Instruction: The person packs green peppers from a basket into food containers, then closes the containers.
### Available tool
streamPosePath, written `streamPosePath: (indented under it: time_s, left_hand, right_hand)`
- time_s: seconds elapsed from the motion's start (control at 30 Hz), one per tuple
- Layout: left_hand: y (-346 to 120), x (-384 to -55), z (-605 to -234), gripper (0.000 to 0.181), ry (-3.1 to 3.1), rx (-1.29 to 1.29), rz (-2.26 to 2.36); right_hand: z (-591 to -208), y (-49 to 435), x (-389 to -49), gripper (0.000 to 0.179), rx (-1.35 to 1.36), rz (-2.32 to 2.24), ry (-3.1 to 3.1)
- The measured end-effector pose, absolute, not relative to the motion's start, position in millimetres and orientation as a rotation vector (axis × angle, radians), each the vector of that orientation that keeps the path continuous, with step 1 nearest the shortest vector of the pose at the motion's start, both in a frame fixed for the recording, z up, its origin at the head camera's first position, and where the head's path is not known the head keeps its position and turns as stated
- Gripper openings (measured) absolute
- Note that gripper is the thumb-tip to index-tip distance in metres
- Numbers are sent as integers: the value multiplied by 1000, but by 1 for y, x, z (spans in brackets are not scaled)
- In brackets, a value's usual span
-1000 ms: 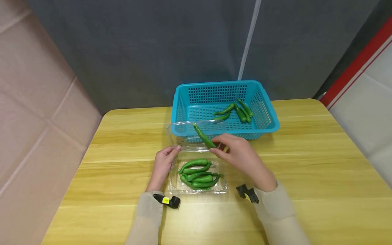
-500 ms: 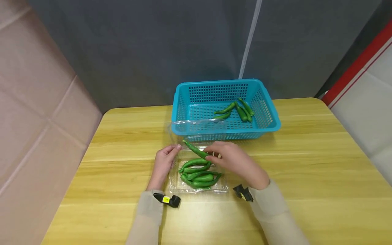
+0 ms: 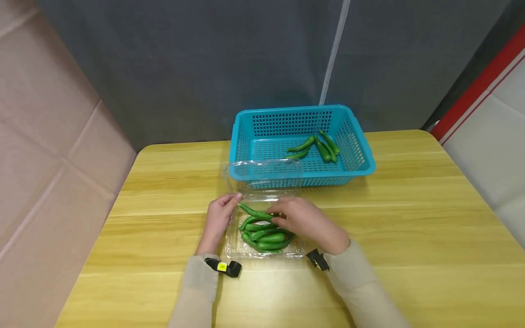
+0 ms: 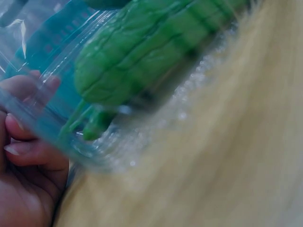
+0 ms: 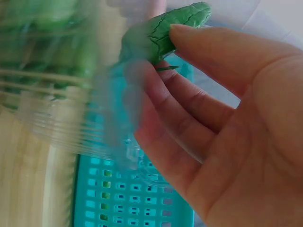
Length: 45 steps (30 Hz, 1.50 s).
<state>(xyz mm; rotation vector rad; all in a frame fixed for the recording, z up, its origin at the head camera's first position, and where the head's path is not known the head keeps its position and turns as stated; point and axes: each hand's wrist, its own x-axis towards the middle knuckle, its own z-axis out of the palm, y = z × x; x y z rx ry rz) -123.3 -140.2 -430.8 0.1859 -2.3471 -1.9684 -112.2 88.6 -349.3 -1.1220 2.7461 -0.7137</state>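
Observation:
A clear plastic clamshell box (image 3: 266,256) stands on the table with its lid up, leaning over the basket's near side. Several green chili peppers (image 3: 272,239) lie in its base. At the left hinge corner, my left hand (image 3: 219,221) pinches the box edge; the left wrist view has its thumb and fingers (image 4: 31,153) at the clear wall. My right hand (image 3: 305,223) holds another green chili pepper (image 3: 256,212) by one end, low over the back of the pile. In the right wrist view, thumb and fingers pinch that pepper (image 5: 163,35) beside the blurred clear wall.
Behind the box stands a blue plastic basket (image 3: 287,110) with several green chili peppers (image 3: 322,150) toward its right. A dark grey cloth wall (image 3: 184,77) rises at the table's back edge. The wooden tabletop (image 3: 418,218) extends to both sides.
My right hand has brought its chili pepper down and to the left, from in front of the raised lid to the pile in the box. The left hand has stayed at the hinge corner.

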Motion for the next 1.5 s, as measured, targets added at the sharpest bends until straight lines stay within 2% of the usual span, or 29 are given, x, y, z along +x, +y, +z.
streamPosePath:
  time_s: [0.7, 1.5]
  left_hand:
    - [-139, -126, -433, 37, -2339, 172, -1951]
    - [-140, -125, -431, 39, -2353, 197, -1937]
  right_hand:
    - [-368, 79, -110, 17, -1165, -589, 2777]
    - [-370, 72, -110, 21, -1066, -532, 2813]
